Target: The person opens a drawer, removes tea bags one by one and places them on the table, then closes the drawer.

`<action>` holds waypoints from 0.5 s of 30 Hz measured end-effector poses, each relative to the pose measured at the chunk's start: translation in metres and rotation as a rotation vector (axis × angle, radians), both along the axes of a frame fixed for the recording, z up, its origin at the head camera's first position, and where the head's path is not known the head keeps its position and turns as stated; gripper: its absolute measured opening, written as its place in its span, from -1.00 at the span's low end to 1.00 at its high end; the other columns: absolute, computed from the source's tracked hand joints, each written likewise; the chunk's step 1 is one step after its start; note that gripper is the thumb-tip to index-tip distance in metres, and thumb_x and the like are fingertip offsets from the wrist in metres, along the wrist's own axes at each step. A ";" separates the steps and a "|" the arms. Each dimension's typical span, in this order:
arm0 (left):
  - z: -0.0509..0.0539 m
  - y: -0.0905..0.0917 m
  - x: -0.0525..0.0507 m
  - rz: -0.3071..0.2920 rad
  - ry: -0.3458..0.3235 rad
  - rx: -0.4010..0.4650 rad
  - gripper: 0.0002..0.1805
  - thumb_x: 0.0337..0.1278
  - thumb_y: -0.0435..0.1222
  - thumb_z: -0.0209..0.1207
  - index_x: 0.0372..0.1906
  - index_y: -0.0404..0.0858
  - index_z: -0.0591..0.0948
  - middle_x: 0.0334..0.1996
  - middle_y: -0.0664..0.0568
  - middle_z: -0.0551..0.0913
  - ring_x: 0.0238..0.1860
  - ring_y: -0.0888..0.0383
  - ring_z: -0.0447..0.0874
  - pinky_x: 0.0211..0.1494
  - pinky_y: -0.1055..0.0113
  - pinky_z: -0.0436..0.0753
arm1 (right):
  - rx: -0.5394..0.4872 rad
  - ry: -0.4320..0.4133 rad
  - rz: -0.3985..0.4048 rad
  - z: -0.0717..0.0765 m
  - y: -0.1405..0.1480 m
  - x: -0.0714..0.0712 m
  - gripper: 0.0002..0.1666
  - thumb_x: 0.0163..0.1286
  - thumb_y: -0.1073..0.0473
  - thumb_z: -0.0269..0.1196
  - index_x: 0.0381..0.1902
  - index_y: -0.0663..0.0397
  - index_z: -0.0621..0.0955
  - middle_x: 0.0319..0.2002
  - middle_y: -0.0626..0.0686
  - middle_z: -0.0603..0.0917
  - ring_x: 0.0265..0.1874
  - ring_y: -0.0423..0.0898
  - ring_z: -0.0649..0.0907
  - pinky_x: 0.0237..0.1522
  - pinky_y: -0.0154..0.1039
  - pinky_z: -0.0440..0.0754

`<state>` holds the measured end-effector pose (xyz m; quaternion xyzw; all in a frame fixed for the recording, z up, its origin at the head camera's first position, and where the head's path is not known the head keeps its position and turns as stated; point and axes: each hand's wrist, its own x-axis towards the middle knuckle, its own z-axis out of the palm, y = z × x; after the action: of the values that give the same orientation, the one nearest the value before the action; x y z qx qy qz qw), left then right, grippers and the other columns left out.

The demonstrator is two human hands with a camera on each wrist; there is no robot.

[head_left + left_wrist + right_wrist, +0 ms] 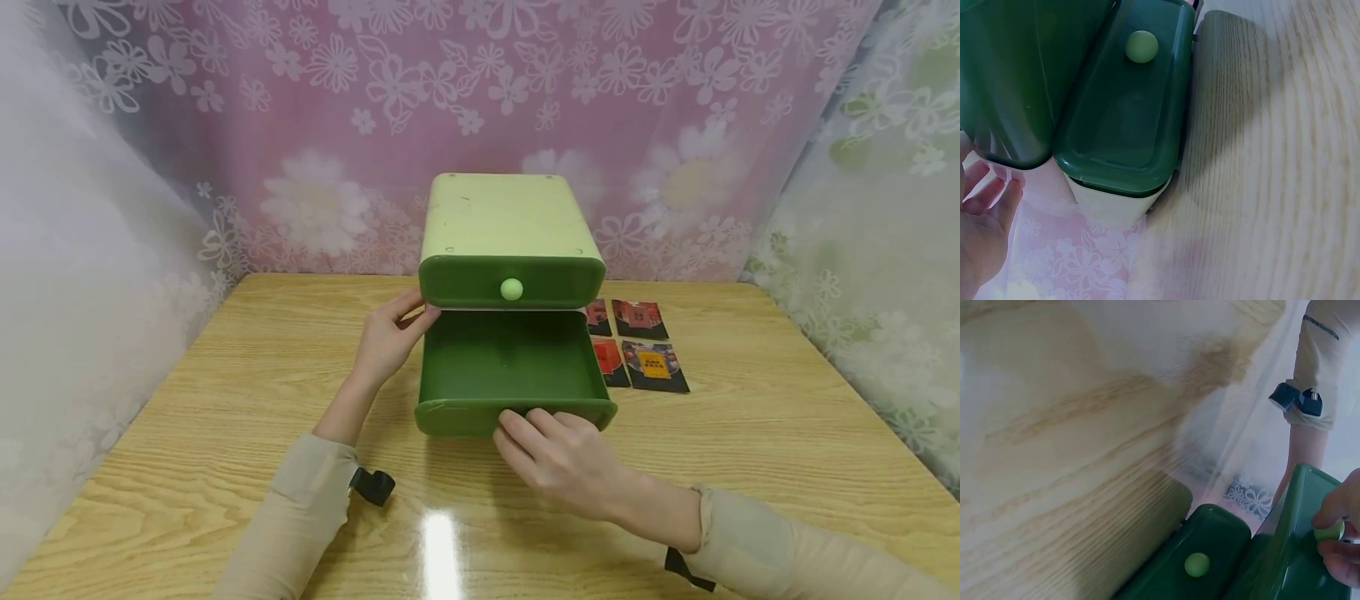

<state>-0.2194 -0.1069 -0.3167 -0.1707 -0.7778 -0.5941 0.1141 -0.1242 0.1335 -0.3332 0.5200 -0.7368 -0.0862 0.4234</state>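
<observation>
A small drawer cabinet (pixel 510 217) with a cream top and green drawer fronts stands on the table. Its top drawer (pixel 465 282) is closed, while the drawer below (pixel 510 358) is pulled out, with bare green inside. My right hand (pixel 562 458) pinches the light-green knob (pixel 1329 531) of that pulled-out drawer. Beneath it, a closed bottom drawer (pixel 1116 125) with its own round knob (pixel 1141 47) shows in the left wrist view. My left hand (pixel 387 336) touches the cabinet's left side, its thumb by the front edge; some fingertips are hidden in the head view.
Several dark-and-red printed packets (pixel 639 319) lie right of the cabinet, some partly hidden behind it. The wooden table (pixel 262 417) reaches back to a pink flowered curtain (pixel 450 100), with pale curtains on both sides.
</observation>
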 end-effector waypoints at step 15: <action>0.000 0.000 0.001 0.008 0.013 0.007 -0.62 0.21 -0.33 0.16 0.12 -0.37 0.54 0.14 -0.16 0.50 0.19 0.00 0.42 0.15 0.22 0.52 | -0.026 -0.048 -0.007 0.002 0.000 -0.014 -0.55 0.50 0.35 -0.21 -0.25 0.16 0.65 -0.23 0.09 0.60 -0.47 -0.06 0.58 -0.58 -0.37 0.58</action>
<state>-0.2189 -0.1066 -0.3172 -0.1710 -0.7755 -0.5954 0.1221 -0.1377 0.1340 -0.3307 0.5136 -0.7498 -0.0654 0.4120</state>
